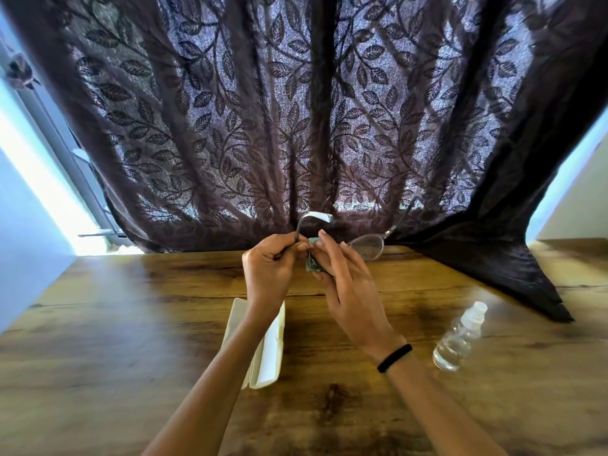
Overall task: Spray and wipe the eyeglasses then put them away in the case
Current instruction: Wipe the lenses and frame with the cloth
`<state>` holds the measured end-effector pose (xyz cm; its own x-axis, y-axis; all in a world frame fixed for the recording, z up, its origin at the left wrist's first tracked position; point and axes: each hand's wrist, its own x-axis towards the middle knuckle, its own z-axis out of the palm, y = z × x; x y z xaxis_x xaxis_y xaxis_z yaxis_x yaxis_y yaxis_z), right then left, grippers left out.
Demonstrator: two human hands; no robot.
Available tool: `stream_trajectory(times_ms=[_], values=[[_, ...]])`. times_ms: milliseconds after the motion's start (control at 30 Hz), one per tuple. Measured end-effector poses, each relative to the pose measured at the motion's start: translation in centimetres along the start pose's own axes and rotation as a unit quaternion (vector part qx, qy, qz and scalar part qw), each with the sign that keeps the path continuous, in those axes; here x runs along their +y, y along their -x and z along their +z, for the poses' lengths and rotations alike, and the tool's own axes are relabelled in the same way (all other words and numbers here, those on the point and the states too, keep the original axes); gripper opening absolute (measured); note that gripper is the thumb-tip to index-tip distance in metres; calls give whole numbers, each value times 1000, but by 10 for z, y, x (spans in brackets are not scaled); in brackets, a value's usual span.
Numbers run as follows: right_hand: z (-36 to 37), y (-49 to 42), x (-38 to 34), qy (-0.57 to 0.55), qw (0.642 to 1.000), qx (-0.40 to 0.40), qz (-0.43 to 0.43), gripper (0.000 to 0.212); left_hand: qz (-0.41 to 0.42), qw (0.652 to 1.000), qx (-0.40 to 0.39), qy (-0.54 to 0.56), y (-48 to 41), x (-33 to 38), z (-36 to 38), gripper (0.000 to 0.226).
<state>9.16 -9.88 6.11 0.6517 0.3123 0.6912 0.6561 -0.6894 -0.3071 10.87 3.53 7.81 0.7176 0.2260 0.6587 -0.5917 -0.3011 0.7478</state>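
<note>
I hold the eyeglasses up above the wooden table. My left hand pinches the frame near one temple, whose curved tip sticks up. My right hand presses a small greenish cloth against the lens on that side. The other lens and temple stick out to the right, uncovered. A white glasses case lies open on the table beneath my left forearm. A clear spray bottle with a white cap lies on its side at the right.
A dark leaf-patterned curtain hangs just behind my hands and drapes onto the table's back right part. A bright window strip is at the far left. I wear a black band on my right wrist.
</note>
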Motion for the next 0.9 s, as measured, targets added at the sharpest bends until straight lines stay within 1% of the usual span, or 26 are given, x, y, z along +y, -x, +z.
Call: stream_trajectory(times_ms=[100,233,367,600,667,767,833,900], values=[[-4,2,5,35,999,-15,-28,57,-4,1000,8,-1,1,-1,-1,24],[-8,8,10,80,996,-1,-47,55,-19,1000,7,18,1,0,-3,20],[-13,10,10,105,994,23,-33,47,-7,1000,-9,10,2,5,-1,14],[-9,3,-3,78,996,49,-5,57,34,999,-19,-13,-2,5,-1,18],[-6,1,-6,56,997,46,-13,60,37,999,-9,-16,-2,3,-1,19],[-5,1,-10,17,999,39,-27,63,45,999,14,-13,-1,1,-2,25],[-6,1,-10,-14,999,34,-24,64,43,999,21,-12,1,-1,-3,24],[-8,3,-9,-34,999,21,-23,60,44,999,26,-17,2,-4,-5,19]])
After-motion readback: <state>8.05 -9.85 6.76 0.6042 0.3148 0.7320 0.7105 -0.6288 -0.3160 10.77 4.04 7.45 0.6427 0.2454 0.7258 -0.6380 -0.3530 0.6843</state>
